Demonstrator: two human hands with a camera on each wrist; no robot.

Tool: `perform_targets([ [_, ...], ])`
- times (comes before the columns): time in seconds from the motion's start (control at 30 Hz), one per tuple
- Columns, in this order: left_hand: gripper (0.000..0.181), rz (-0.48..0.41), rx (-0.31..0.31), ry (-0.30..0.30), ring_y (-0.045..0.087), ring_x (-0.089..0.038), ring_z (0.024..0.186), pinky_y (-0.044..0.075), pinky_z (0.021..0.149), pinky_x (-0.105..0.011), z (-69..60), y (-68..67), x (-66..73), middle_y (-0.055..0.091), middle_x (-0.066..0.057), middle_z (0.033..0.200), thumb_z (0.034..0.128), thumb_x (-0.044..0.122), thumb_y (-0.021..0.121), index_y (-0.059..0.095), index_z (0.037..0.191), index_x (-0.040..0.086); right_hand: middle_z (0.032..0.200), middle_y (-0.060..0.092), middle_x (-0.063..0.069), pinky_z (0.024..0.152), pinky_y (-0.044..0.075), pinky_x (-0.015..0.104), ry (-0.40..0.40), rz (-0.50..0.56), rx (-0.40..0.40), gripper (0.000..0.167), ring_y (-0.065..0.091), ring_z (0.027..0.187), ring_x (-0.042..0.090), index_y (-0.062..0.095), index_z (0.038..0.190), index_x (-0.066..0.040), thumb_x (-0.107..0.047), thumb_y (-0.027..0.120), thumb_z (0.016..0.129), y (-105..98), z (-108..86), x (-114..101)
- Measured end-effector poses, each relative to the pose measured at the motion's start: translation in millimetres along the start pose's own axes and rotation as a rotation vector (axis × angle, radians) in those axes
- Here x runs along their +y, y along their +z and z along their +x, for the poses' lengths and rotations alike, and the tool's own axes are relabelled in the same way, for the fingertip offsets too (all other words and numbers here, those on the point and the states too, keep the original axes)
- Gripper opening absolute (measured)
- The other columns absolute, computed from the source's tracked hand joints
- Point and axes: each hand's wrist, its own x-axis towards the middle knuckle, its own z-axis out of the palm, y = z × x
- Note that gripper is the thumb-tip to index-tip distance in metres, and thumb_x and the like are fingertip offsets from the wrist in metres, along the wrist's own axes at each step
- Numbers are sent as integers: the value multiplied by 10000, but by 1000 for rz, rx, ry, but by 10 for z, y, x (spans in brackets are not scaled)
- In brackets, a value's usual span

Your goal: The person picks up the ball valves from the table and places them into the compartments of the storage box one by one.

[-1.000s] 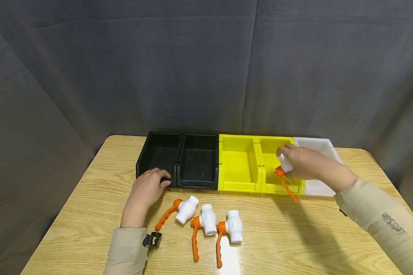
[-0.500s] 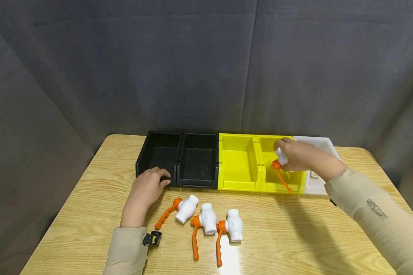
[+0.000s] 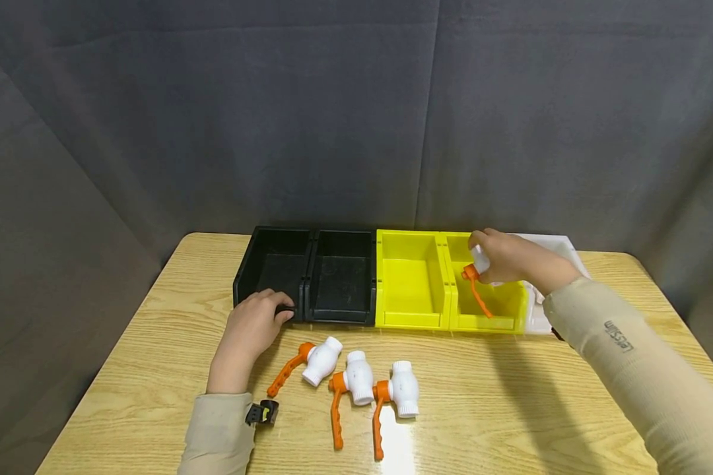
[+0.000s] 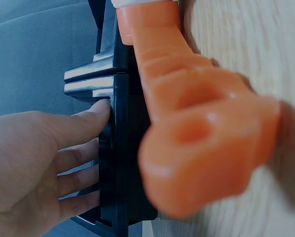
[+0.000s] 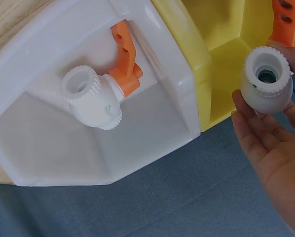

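Note:
My right hand (image 3: 508, 259) holds a white ball valve (image 5: 269, 94) by its body over the right yellow bin (image 3: 513, 323). The valve's orange handle hangs downward in the head view. A second ball valve (image 5: 94, 102) lies in the white bin (image 5: 184, 94) alongside, mostly hidden behind the arm in the head view. At the far left, my left hand (image 3: 254, 324) grips the front rim of the left black bin (image 4: 112, 163), thumb against the rim. Three more ball valves (image 3: 323, 361) (image 3: 360, 379) (image 3: 405, 390) lie on the table in front of the bins.
Another black bin (image 3: 342, 316) and another yellow bin (image 3: 412, 322) stand between the outer ones, in one row. A grey curtain (image 3: 344, 119) hangs behind the wooden table (image 3: 148, 369). One orange handle (image 4: 201, 143) is close to the left wrist camera.
My right hand has moved left and slightly farther back with the ball valve, farther over the right yellow bin. The white bin shows more of its contents. My left hand stays put.

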Motion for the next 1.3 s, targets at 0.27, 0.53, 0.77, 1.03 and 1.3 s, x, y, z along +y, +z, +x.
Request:
perform_targets([
  [0.27, 160, -2, -1, -5, 636, -337, 1034, 507, 892, -510, 1, -11, 9, 673, -94, 1043, 921, 198, 720, 733, 1051, 105, 1069, 558, 168, 729, 528, 399, 24, 14, -30, 567, 567, 785, 253, 527, 1256, 57, -99, 780, 774, 35, 86, -4],
  [0.53, 166, 7, -4, -6, 636, -333, 1036, 508, 897, -505, 5, -1, 7, 676, -92, 1051, 921, 203, 720, 731, 1057, 108, 1046, 578, 177, 758, 521, 419, 51, 5, -7, 546, 568, 790, 276, 535, 1236, 70, -119, 762, 776, 110, 149, 29],
  [0.77, 167, 5, -3, -9, 634, -337, 1045, 502, 907, -511, 5, 0, 10, 680, -97, 1066, 922, 204, 719, 731, 1057, 106, 1075, 569, 216, 795, 526, 450, 97, 8, 9, 536, 572, 769, 294, 537, 1233, 66, -122, 758, 782, 183, 200, 66],
  [1.03, 166, 2, -4, -13, 629, -341, 1061, 496, 918, -516, -4, -3, 12, 678, -103, 1076, 927, 204, 714, 732, 1062, 108, 980, 580, 215, 744, 538, 444, 67, 32, 43, 518, 584, 737, 295, 546, 1184, 93, -55, 763, 737, 269, 227, 43],
  [1.3, 173, 3, -4, -14, 624, -353, 1075, 490, 926, -531, -7, 4, 10, 676, -113, 1096, 929, 206, 712, 729, 1069, 106, 1090, 606, 217, 882, 517, 488, 142, 73, -18, 548, 590, 881, 314, 498, 1210, 83, -95, 808, 795, 344, 277, 10],
])
